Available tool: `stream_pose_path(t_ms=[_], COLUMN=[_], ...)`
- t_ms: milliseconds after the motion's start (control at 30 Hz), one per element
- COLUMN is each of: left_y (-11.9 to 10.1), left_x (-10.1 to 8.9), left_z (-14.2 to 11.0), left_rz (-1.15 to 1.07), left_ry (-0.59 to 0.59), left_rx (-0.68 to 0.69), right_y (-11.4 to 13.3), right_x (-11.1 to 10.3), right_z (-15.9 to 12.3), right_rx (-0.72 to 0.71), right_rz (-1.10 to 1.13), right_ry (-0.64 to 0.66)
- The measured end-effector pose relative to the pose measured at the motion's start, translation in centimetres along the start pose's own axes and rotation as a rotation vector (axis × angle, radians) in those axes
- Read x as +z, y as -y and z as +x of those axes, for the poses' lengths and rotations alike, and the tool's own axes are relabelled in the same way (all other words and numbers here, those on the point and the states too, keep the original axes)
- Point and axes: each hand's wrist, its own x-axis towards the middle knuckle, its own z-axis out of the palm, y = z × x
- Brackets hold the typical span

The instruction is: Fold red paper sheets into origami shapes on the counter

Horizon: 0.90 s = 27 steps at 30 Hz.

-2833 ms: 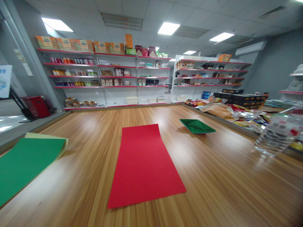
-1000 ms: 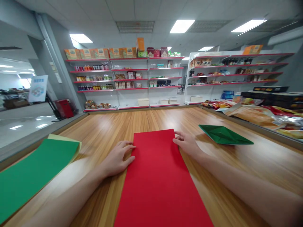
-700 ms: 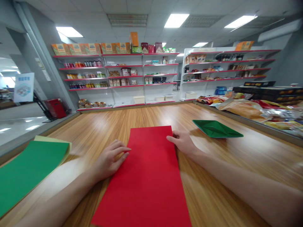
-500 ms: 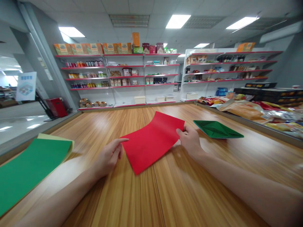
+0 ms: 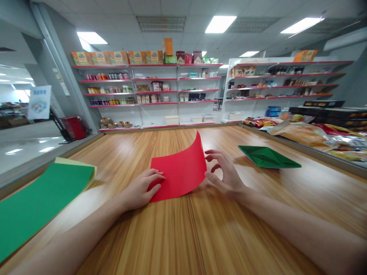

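Note:
A red paper sheet (image 5: 179, 175) lies on the wooden table (image 5: 172, 236) with its right side curled upward. My left hand (image 5: 143, 189) rests flat on the sheet's lower left corner, fingers stretched out. At the raised right edge is my right hand (image 5: 226, 175), fingers spread and loosely curled, thumb close to the paper's edge; I see no firm pinch.
A folded green paper shape (image 5: 268, 157) sits to the right. A green sheet (image 5: 37, 202) on a pale yellow one (image 5: 74, 162) lies at the left edge. Snack packages (image 5: 304, 131) fill the right side. Stocked shelves (image 5: 149, 91) stand behind.
Both hands came in and took the flat red sheet. The right hand lifted and turned it, then loosened its pinch; the left hand now presses the sheet's corner down.

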Motion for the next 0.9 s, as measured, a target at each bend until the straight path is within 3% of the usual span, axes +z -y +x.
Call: stream_pose_path(t_ms=[100,200,433,533,633,800,900], left_y=[-0.6,-1.8,-4.1,-4.2,-4.3,-4.5,-3.7], left_x=[-0.4,-0.7,-1.2,-1.3,-1.4,-1.4,-0.7], left_z=[-0.1,0.0,0.1,0.2,0.3,0.2,0.0], left_rz=[-0.039,-0.078,-0.102,-0.097,-0.077,-0.099,-0.222], left_ry=[0.084,0.147,0.226,0.244,0.265,0.285,0.208], left_rx=[0.083,0.148,0.221,0.24,0.269,0.31,0.3], right_y=[0.5,0.9,-0.4,-0.9,-0.6,0.5,0.7], right_x=[-0.4,-0.3,0.5,0.2,-0.2,-0.4,-0.4], right_z=[-0.1,-0.1,0.0,0.1,0.1,0.1,0.2], right_rx=[-0.115,-0.126,0.248,0.273,0.173,0.012,-0.031], right_rz=[0.015,-0.009,0.288,0.335,0.249,0.126,0.08], right_ry=[0.064,0.026,-0.205,-0.195,-0.081,0.277,0.419])
